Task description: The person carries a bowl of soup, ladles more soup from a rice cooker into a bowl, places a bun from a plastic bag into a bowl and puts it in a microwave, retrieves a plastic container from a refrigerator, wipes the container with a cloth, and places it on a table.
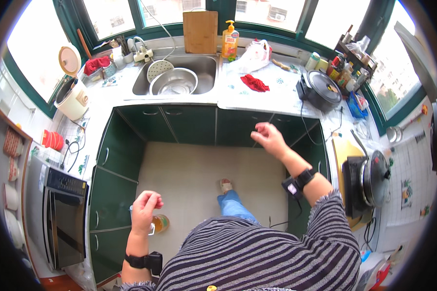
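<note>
My left hand [145, 211] hangs over the floor at the lower left, fingers curled in, with nothing seen in it. Below it, a clear bottle of amber liquid [161, 223] stands on the floor, partly hidden by the hand and wrist. My right hand [268, 139] reaches forward in front of the green base cabinets [236, 125]. Its fingers are bent, the thumb is apart from them, and it holds nothing. Beyond it on the counter lies a crumpled red cloth [255, 83]. A stainless steel basin [173, 82] and a perforated strainer [159, 70] rest in the sink [208, 76].
A rice cooker [74, 100] with raised lid and a microwave oven [63, 218] line the left. Rightward stand a black lidded electric pot [320, 89] with a trailing cord and a lidded pan [377, 178] on a cooktop. A pump bottle [230, 42] stands behind the sink.
</note>
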`<state>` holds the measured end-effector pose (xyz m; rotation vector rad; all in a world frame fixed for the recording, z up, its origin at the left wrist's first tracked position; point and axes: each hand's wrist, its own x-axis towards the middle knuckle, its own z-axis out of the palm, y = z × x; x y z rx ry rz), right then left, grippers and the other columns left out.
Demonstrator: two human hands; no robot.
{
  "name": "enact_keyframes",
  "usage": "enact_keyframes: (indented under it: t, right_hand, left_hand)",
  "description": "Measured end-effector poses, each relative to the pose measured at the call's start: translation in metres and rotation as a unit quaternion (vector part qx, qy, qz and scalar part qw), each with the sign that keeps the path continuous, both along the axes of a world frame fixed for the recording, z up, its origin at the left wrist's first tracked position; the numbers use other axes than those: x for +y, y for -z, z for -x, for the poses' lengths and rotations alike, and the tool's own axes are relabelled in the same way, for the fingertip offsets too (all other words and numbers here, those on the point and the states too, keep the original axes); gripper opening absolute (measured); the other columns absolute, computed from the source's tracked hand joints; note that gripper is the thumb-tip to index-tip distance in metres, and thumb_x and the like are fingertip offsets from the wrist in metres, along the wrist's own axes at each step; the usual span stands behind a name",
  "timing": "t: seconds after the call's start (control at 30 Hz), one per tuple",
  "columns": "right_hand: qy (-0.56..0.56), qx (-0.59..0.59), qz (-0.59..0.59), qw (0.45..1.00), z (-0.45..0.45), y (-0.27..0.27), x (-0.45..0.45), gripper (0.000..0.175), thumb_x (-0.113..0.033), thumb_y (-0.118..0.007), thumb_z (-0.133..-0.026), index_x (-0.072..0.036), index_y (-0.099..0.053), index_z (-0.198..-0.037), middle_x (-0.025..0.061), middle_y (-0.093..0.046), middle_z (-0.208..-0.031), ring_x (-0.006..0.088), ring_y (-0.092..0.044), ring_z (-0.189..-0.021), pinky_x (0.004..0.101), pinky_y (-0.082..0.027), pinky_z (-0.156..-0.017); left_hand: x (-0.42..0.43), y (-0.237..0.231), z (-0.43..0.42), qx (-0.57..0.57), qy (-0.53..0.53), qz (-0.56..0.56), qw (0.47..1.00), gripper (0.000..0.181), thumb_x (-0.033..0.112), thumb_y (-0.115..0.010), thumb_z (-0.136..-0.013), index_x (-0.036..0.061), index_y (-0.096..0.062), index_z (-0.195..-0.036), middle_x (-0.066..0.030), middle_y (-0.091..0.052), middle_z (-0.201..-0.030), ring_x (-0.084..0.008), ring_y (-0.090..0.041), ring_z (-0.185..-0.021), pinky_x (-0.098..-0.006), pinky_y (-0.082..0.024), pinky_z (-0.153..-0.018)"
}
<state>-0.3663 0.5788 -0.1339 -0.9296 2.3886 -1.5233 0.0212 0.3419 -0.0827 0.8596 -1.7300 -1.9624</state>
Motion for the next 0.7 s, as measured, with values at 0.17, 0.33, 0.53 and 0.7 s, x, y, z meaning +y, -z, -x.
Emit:
enact_keyframes:
  t: [0.17,0.33,0.53,0.7]
  right_hand:
    - [0.175,0.124,0.030,0.976,0.198,-0.013,-0.066,0.082,-0.042,-0.079,-0.067,0.009,-0.045,-0.122,0.0260,-0.053,-0.117,0.0349,-0.054,-0.104,0.0368,-0.042,-0.092]
    - [0.261,0.262,-0.048,0.928,0.343,-0.023,-0.111,0.114,-0.054,-0.078,-0.061,0.003,-0.019,-0.140,0.0290,-0.029,-0.136,0.0402,-0.026,-0.129,0.0444,-0.024,-0.107]
    - [0.205,0.357,-0.222,0.884,0.481,0.003,-0.143,0.041,-0.041,-0.060,-0.080,-0.010,-0.063,-0.105,0.0214,-0.060,-0.105,0.0373,-0.054,-0.103,0.0457,-0.044,-0.087]
    - [0.086,0.434,-0.032,0.896,0.573,-0.001,-0.159,0.014,-0.009,-0.056,-0.082,-0.012,-0.068,-0.089,0.0066,-0.067,-0.090,0.0224,-0.064,-0.081,0.0331,-0.053,-0.069]
  left_hand:
    - [-0.021,0.006,0.029,-0.006,-0.144,-0.039,0.989,0.014,0.014,-0.052,-0.093,0.0025,-0.057,-0.086,-0.0031,-0.057,-0.076,-0.0112,-0.056,-0.068,-0.0235,-0.047,-0.064]
    - [-0.032,-0.011,0.065,-0.013,-0.259,-0.062,0.964,0.018,0.022,-0.050,-0.095,0.0071,-0.054,-0.086,-0.0016,-0.056,-0.075,-0.0104,-0.054,-0.067,-0.0225,-0.045,-0.063]
    - [-0.030,-0.019,0.095,-0.055,-0.293,-0.063,0.952,0.016,0.018,-0.050,-0.095,0.0032,-0.055,-0.089,-0.0037,-0.057,-0.079,-0.0115,-0.056,-0.070,-0.0238,-0.046,-0.065]
    - [-0.030,-0.015,0.091,-0.077,-0.335,-0.076,0.936,0.019,0.020,-0.052,-0.093,0.0027,-0.059,-0.091,-0.0031,-0.060,-0.082,-0.0106,-0.058,-0.073,-0.0235,-0.048,-0.067]
